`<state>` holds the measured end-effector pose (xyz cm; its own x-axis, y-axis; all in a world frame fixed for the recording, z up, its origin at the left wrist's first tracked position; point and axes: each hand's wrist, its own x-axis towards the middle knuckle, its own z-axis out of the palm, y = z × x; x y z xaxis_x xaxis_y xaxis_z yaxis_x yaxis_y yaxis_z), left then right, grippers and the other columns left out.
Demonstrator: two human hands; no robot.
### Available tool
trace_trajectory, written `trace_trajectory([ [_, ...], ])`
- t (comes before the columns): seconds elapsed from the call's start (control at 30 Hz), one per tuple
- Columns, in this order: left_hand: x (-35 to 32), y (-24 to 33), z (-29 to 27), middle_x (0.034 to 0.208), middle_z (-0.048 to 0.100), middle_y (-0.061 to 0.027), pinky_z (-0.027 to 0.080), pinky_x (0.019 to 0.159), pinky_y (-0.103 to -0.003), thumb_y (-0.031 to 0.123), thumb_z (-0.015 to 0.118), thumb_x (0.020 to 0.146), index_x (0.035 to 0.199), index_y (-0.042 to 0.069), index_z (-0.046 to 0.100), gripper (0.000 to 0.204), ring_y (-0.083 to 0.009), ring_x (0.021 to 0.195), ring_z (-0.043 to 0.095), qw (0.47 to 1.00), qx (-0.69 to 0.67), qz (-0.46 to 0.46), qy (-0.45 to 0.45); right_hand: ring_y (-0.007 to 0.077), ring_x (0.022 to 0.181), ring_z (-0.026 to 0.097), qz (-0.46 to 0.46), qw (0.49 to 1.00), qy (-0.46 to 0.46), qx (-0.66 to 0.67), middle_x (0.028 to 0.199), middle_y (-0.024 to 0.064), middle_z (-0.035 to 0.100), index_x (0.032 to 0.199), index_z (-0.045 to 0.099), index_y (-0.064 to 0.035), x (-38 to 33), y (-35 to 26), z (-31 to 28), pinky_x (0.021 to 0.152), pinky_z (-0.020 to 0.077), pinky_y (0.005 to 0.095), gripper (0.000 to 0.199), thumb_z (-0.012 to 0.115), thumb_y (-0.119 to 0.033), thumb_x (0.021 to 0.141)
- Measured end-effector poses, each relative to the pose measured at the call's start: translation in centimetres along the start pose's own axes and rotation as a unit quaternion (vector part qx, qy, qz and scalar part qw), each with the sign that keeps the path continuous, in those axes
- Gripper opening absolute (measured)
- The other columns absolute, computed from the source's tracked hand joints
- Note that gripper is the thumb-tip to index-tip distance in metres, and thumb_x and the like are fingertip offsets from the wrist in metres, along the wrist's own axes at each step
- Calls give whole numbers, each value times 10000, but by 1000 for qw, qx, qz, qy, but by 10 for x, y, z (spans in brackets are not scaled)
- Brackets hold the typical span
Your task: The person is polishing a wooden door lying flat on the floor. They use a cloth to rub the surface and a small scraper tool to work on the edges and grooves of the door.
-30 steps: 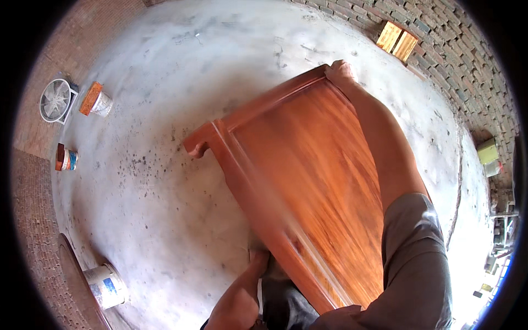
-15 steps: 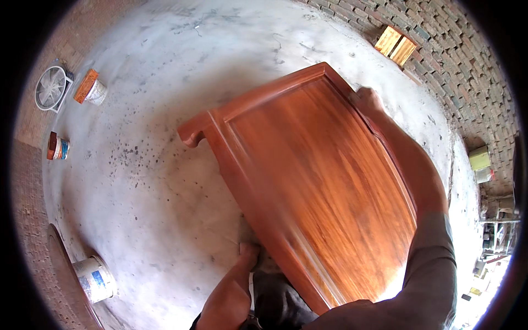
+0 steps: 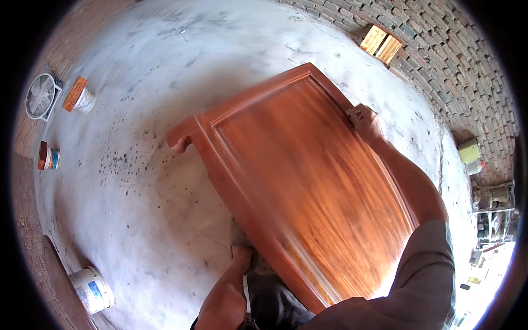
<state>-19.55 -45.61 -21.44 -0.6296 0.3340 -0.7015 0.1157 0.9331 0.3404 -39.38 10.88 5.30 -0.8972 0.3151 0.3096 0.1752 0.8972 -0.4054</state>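
While leaning over a reddish wooden panel [image 3: 308, 170], touching its right edge with half-curled right hand [image 3: 367, 120]; cannot tell either hand's hold, nor the opening of left hand [image 3: 242, 254].

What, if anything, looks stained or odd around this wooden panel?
Dark spots speckle the pale floor left of the wooden panel; they look odd against so light a surface, perhaps splashes.
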Motion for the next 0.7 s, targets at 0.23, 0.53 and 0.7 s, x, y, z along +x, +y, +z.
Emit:
trace_trajectory([
  [0.23, 2, -6, -6, 1135, 727, -203, 502, 982, -498, 189, 571, 967, 1072, 10, 751, 275, -369, 1131, 648, 1000, 3, -6, -2, 413, 881, 711, -54, 994, 36, -82, 934, 199, 721, 975, 736, -76, 54, -33, 47, 753, 564, 493, 148, 660, -202, 963],
  [0.53, 2, -4, 1, 1143, 724, -207, 501, 985, -496, 188, 570, 966, 1084, 6, 745, 279, -371, 1138, 646, 1000, 4, 3, -2, 433, 906, 703, -65, 978, -61, -188, 990, 227, 720, 1019, 730, -74, 107, -27, 60, 788, 563, 527, 225, 549, -204, 992],
  [0.7, -6, -15, 7, 1147, 722, -209, 500, 986, -494, 187, 570, 965, 1091, 3, 743, 281, -372, 1142, 646, 1000, -1, -10, -5, 423, 868, 697, -62, 995, -27, -69, 907, 228, 699, 937, 712, -49, 27, -18, 29, 739, 553, 498, 252, 617, -274, 1000],
])
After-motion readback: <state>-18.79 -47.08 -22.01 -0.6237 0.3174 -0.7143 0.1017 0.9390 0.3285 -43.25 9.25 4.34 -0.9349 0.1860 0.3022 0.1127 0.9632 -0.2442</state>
